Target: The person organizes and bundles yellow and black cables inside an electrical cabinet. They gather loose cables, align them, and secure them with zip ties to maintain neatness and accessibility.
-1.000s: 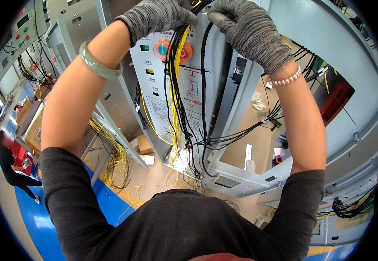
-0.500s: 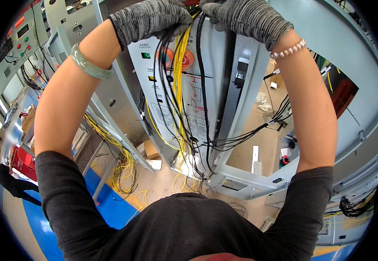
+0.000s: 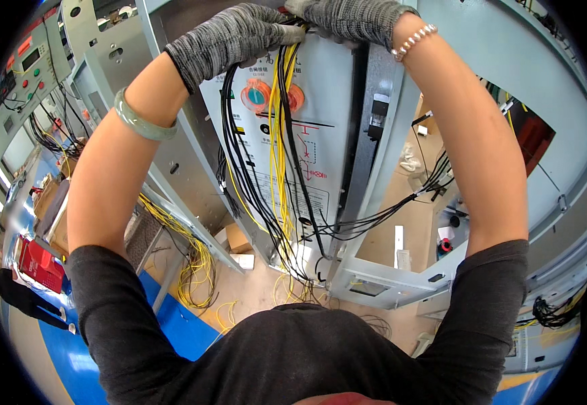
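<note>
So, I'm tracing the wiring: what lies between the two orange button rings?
In the head view, yellow wires and black wires hang between the rings, in front of the panel.

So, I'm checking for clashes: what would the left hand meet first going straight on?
Beyond the cables it holds, the left hand would likely meet the right hand first, though depth is unclear.

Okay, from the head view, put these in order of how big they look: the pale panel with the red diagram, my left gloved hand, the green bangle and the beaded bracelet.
1. Pale panel
2. Left gloved hand
3. Green bangle
4. Beaded bracelet

These are apparent sizes only.
</note>
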A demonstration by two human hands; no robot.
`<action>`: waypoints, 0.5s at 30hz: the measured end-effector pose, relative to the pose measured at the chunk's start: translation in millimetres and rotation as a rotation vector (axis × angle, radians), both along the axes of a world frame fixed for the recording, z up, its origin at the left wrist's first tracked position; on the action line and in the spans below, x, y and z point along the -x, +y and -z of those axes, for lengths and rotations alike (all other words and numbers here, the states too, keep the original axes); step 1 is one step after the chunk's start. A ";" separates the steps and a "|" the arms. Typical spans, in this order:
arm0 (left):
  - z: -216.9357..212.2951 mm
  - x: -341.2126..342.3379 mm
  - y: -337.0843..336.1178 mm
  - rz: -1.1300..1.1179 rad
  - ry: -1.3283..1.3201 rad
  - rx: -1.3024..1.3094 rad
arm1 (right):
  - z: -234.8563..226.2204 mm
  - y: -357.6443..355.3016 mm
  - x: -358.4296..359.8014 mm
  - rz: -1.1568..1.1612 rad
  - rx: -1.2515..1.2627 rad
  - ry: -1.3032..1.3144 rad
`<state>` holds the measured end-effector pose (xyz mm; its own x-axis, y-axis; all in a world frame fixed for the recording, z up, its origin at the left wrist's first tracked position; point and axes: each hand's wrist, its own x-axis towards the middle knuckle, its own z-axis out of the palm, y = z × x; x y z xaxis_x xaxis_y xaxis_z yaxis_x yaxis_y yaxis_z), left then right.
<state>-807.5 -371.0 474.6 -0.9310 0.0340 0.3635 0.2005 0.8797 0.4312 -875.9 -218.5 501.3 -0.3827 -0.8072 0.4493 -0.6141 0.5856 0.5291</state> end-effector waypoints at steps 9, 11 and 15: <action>11.3 5.6 -7.1 0.024 0.097 0.018 | -9.5 19.1 -30.5 -0.242 0.411 -0.805; 13.0 2.8 -7.0 0.104 0.174 0.023 | -9.8 20.9 -32.6 -0.360 0.464 -0.679; 16.8 -8.4 3.5 -0.022 0.373 0.390 | -1.4 8.5 -5.4 -0.471 0.462 -0.364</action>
<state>-799.1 -367.5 457.8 -0.7435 0.2143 0.6335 0.2572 0.9660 -0.0250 -870.4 -210.0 502.7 -0.2326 -0.6819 0.6935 -0.9436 0.3310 0.0091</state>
